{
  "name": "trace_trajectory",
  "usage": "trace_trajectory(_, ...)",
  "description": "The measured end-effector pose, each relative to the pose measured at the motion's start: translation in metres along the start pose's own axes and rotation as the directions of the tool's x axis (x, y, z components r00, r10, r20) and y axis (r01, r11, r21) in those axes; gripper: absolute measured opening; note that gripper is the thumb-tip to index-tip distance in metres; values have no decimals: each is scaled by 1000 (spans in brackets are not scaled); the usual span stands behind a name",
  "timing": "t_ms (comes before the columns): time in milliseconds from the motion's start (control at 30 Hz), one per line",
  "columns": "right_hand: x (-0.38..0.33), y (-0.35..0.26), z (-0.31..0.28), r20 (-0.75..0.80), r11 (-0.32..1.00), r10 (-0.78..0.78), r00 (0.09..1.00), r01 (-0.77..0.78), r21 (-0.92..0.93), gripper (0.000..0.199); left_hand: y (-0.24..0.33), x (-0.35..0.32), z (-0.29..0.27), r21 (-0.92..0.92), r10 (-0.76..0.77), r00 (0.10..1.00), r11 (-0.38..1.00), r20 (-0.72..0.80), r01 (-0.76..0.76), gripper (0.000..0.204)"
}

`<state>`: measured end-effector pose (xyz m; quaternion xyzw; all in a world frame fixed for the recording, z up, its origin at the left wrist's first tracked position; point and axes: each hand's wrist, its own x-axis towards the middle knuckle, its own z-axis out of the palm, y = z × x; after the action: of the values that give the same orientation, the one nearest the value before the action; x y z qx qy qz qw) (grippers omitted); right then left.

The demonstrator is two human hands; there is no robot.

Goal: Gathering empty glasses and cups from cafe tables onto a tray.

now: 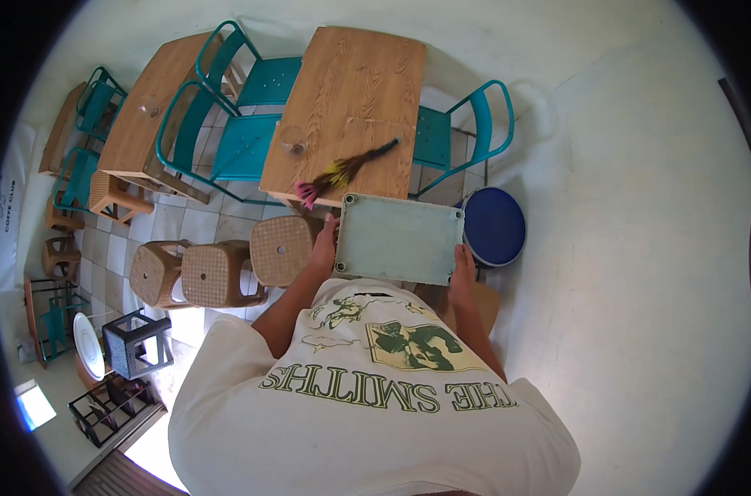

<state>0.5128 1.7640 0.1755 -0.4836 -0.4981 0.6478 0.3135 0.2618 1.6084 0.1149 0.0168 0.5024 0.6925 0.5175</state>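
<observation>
A pale grey-green rectangular tray-like panel (402, 238) with a raised rim and round sockets at its corners is held out level in front of my chest. My left hand (326, 240) grips its left edge, and my right hand (463, 266) grips the right edge; the fingers beneath are mostly hidden. Just beyond the panel stands a wooden table (355, 83). On that table lie a bunch of dried flowers (342, 172) with pink and yellow heads, near the front edge, and a clear glass dish (293, 139).
Teal metal chairs (247, 149) flank the table on both sides. Brown woven-pattern stools (218, 275) line up at my left. A blue-topped round drum (495, 226) stands by the right wall. Further left are another wooden table (156, 107) and a black openwork stool (137, 343).
</observation>
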Motion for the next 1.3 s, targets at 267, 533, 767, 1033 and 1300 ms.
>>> trace_trajectory(267,98,-27,9,10,996,44,999,-45,81,42,22,111,-37,398,303,951,881,-60,-256,34)
trace_trajectory(533,169,-66,32,102,946,23,995,-55,318,42,47,179,-50,968,370,928,215,39,-127,54)
trace_trajectory(767,201,-64,20,-24,944,134,991,-120,307,43,54,209,-33,995,162,984,-39,-81,88,57)
trace_trajectory(1033,252,-75,18,56,925,211,976,-218,312,45,51,244,-26,975,111,970,-28,-214,219,42)
trace_trajectory(1300,377,-85,18,233,919,281,931,-331,215,38,57,264,18,934,206,916,174,-343,311,33)
